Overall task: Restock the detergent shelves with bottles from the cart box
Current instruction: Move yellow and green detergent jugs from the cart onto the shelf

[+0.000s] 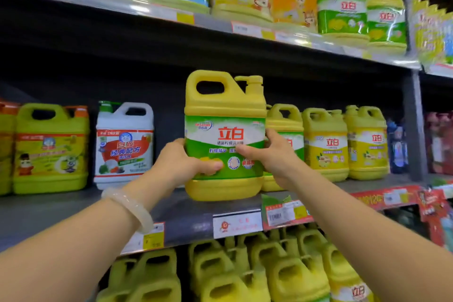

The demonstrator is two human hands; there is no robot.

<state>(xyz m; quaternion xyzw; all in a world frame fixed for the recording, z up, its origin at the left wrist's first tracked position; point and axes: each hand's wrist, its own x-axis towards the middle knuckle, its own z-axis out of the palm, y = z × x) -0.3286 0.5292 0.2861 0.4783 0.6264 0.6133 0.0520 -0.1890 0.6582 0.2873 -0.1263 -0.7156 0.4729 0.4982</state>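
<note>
At nine o'clock a white jug [124, 144] reads 经典配方. Beside it the middle shelf [171, 213] has open room. The left hand [182, 163] and the right hand [270, 154] clasp the yellow bottle [224, 135], marked 立白, upright near the shelf's front edge. At three o'clock stand more 立白 bottles [345, 142].

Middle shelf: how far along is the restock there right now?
Done: yellow bottles already stand at the right of the middle shelf. In hand: the left hand and right hand grip a green-label bottle at the shelf front. Left: the gap beside the white bottle; the cart box is out of view.
</note>
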